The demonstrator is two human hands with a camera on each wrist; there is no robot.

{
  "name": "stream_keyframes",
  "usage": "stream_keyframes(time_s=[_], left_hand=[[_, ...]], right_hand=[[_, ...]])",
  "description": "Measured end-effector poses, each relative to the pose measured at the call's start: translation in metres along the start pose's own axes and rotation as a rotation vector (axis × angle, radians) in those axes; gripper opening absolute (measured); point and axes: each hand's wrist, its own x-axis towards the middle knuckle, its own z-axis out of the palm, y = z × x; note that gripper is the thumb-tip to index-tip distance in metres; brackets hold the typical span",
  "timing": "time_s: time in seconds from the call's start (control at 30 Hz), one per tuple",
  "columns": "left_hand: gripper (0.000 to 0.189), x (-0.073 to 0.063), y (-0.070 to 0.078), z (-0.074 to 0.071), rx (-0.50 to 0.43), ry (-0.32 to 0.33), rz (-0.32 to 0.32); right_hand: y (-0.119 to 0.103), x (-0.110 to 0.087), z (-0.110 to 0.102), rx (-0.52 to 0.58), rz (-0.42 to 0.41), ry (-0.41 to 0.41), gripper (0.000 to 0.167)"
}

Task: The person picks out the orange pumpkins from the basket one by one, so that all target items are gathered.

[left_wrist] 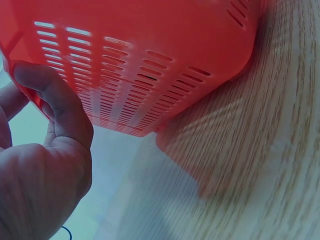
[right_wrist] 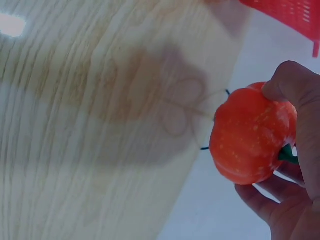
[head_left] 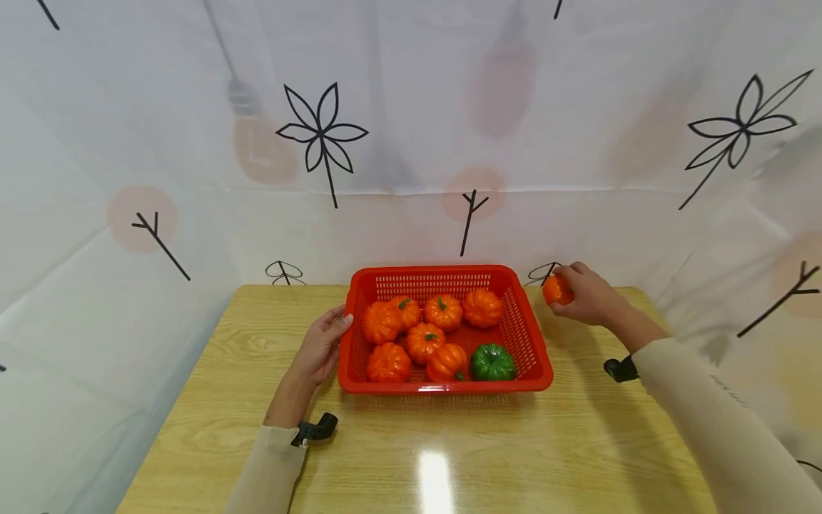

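Observation:
My right hand (head_left: 586, 294) grips a small orange pumpkin (right_wrist: 247, 135) with a green stem, held above the table at the back right, just outside the basket. A red plastic basket (head_left: 443, 387) with slotted walls stands mid-table. My left hand (head_left: 319, 344) holds its left rim, thumb and fingers pinching the edge, as the left wrist view shows closely. Inside the basket lie several orange pumpkins (head_left: 443, 312) and one green pumpkin (head_left: 493, 362) at the front right.
The basket rests on a light wood-grain table (head_left: 257, 371). Behind the table hangs a pale curtain (head_left: 411, 128) printed with flowers and twigs. Black wrist cameras (head_left: 317, 428) are strapped on both wrists.

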Motion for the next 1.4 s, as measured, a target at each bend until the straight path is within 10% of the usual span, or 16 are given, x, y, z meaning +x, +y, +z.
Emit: stream_keyframes(time_s=[1.4], left_hand=[[0.046,0.000,0.000,0.000,-0.020,-0.002,0.001]], right_hand=[[0.008,0.005,0.035,-0.121,-0.018,-0.092,0.066]])
